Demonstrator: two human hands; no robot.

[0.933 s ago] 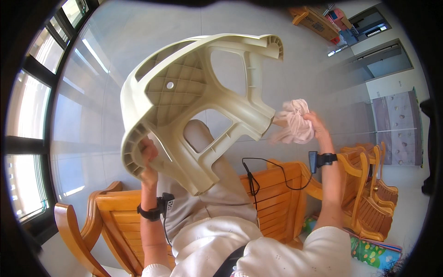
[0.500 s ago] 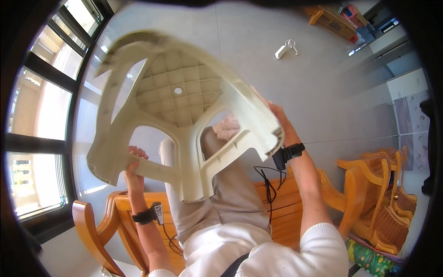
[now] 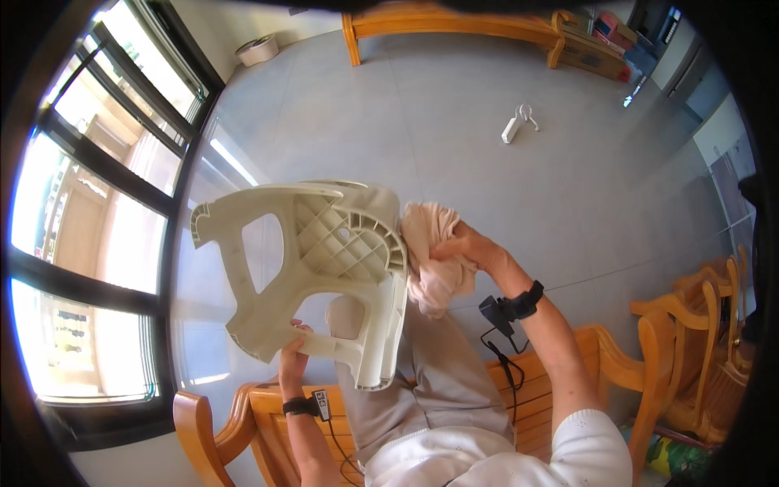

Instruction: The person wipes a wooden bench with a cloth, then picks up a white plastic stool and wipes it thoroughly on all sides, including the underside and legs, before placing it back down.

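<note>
A cream plastic stool (image 3: 286,302) is held tilted above my lap, its ribbed underside and legs turned toward me. My left hand (image 3: 294,355) is closed around the crossbar between two of its legs. Bunched in my right hand (image 3: 477,248) is a pale pink cloth (image 3: 430,280), which lies against the stool's right side. Part of my right fingers is hidden in the cloth's folds. Black straps with small devices and cables sit on both wrists.
Under me is a slatted wooden bench (image 3: 531,388); similar wooden seats (image 3: 690,325) stand to the right. On the grey floor lies a small white object (image 3: 510,130). Far off are another wooden bench (image 3: 454,24) and a cardboard box (image 3: 592,58). Windows (image 3: 105,195) line the left.
The stool has come down and turned. My right hand has left its right leg and now holds the cloth against its side. The left hand keeps hold of the crossbar.
</note>
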